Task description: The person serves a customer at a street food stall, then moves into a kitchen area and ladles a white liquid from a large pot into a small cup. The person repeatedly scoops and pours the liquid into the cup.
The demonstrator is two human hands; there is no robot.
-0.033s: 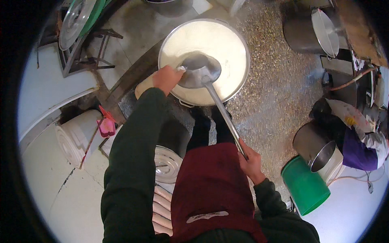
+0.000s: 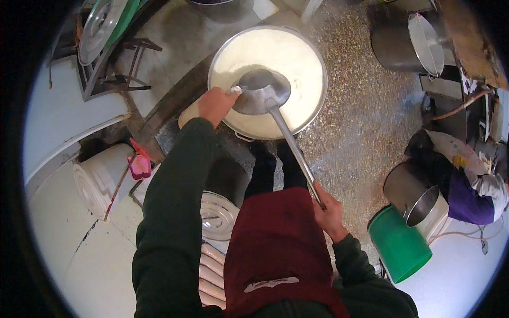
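A wide metal pot (image 2: pixel 313 100) full of creamy white liquid stands on the speckled floor in front of me. A large steel ladle (image 2: pixel 262 93) hangs over it, its bowl just above the liquid. My left hand (image 2: pixel 214 103) grips the left rim of the ladle's bowl, with a small white bit at the fingertips. The long handle (image 2: pixel 294 153) runs back toward me. My right hand (image 2: pixel 328 212) is closed around its end, near my dark red apron (image 2: pixel 275 244).
A green bucket (image 2: pixel 400 249) and a steel pot (image 2: pixel 419 204) stand at the right, beside a purple and white bundle (image 2: pixel 472 185). Another steel pot (image 2: pixel 403 45) is at the top right. A round lid (image 2: pixel 217 214), white tubs (image 2: pixel 101 177) and a pink scoop (image 2: pixel 140 165) lie at the left.
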